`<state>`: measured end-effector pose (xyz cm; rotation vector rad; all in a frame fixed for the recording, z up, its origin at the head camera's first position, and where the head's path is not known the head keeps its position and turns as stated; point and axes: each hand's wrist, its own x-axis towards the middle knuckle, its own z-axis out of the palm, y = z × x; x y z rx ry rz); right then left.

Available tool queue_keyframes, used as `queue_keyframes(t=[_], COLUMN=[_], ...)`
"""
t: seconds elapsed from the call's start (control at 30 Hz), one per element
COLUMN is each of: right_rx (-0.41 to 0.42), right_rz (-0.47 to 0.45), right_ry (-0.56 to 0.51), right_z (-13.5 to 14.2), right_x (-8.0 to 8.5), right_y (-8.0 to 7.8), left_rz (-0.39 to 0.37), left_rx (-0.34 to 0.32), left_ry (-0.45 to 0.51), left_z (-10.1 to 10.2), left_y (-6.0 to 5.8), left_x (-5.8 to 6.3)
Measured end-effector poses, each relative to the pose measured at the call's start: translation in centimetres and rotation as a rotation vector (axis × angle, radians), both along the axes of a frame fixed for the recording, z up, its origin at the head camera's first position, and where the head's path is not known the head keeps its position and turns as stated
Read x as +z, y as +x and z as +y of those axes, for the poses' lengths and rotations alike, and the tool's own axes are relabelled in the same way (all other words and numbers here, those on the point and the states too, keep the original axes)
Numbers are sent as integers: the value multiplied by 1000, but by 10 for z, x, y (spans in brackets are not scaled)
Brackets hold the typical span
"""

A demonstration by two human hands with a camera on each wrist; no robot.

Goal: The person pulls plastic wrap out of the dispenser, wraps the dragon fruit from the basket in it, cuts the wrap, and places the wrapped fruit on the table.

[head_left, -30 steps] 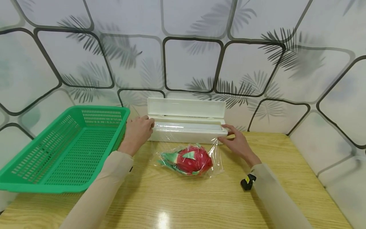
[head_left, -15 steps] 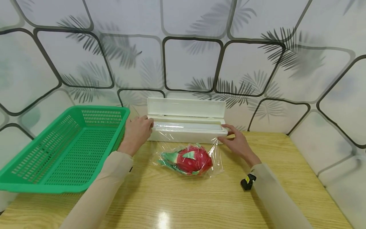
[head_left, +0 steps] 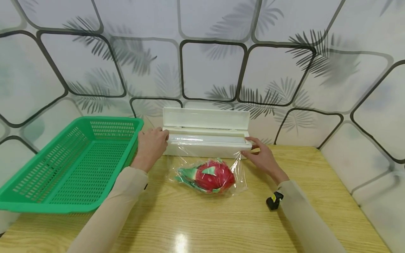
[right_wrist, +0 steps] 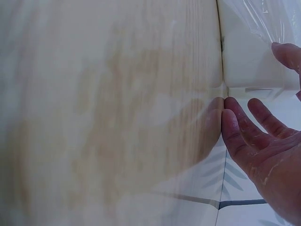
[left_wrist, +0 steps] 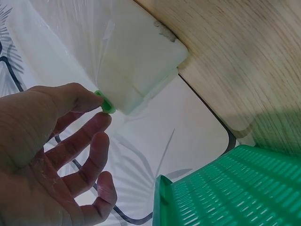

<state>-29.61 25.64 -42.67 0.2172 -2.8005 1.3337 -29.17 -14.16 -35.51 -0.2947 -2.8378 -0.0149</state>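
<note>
A white cling film dispenser (head_left: 205,150) stands with its lid raised, a roll of film (head_left: 207,139) inside. Clear film (head_left: 241,175) hangs over its front and covers a red dragon fruit (head_left: 216,177) with green scales on the table. At the dispenser's left end, my left hand (head_left: 152,146) pinches a small green slider (left_wrist: 106,102) between thumb and index finger; the other fingers are loosely bent. My right hand (head_left: 261,157) holds the right end, thumb on the film-covered front and fingers around the corner. In the right wrist view, some fingertips (right_wrist: 229,117) reach down to the table.
A green plastic basket (head_left: 68,208) stands on the left of the wooden table (head_left: 202,225), close beside my left forearm. A patterned wall (head_left: 215,70) rises right behind the dispenser. A black device (head_left: 274,201) is at my right cuff.
My left hand has shifted very slightly left at the dispenser's left end. The right hand, the film and the dragon fruit look the same.
</note>
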Motion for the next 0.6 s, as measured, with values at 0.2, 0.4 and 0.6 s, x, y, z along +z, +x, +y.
queue_keyframes(t=[0.2, 0.4, 0.6], right_rx=[-2, 4, -1], right_rz=[2, 7, 8], right_ry=[2, 5, 6], right_z=[0, -2, -1], right_x=[-1, 0, -1], right_y=[-1, -1, -1], left_rz=[-3, -10, -8], left_rx=[17, 26, 23], left_ry=[7, 5, 8], left_z=[0, -3, -1], left_y=[1, 2, 2], left_x=[0, 1, 2])
